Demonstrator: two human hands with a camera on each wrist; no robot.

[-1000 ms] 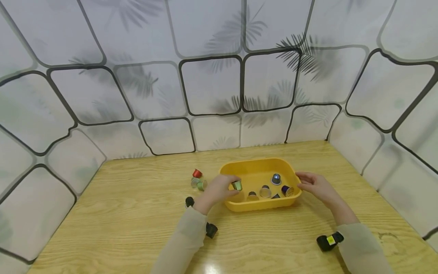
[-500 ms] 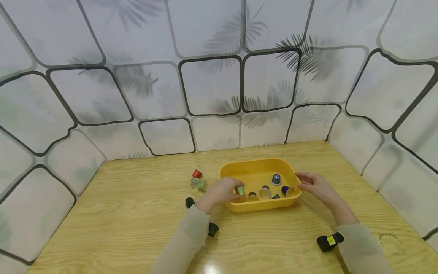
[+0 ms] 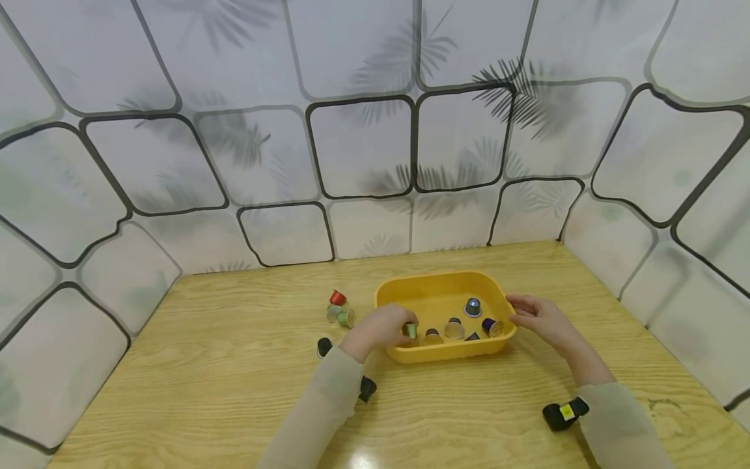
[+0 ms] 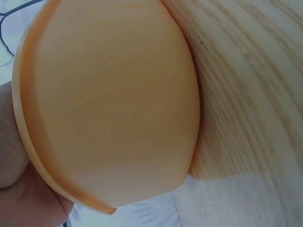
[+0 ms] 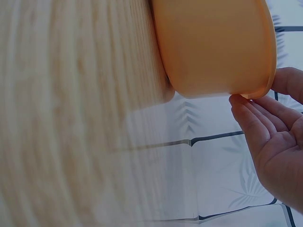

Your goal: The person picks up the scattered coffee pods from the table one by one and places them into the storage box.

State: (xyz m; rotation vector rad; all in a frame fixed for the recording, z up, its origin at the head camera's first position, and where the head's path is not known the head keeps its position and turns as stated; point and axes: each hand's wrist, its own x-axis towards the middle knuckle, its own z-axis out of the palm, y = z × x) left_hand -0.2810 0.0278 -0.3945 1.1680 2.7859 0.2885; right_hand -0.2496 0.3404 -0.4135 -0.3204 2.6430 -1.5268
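My left hand reaches over the left end of a yellow plastic bin and pinches a light green coffee capsule low inside it; the fingers partly cover the capsule. At the opposite end, my right hand holds the bin's rim, thumb and fingers meeting it at the corner. In the right wrist view the fingers lie against the lip. Other capsules are in the bin: a blue one, a purple one and several dark ones with pale rims, one being a capsule near the middle.
Left of the bin, on the wooden table, lie a red capsule, a green capsule with another pale green one touching it, and a black capsule close to the left forearm. Patterned fabric walls enclose the table's back and sides.
My left hand has shifted slightly right and lowered the green capsule deeper into the bin. The right hand, the bin and the other capsules have stayed in place.
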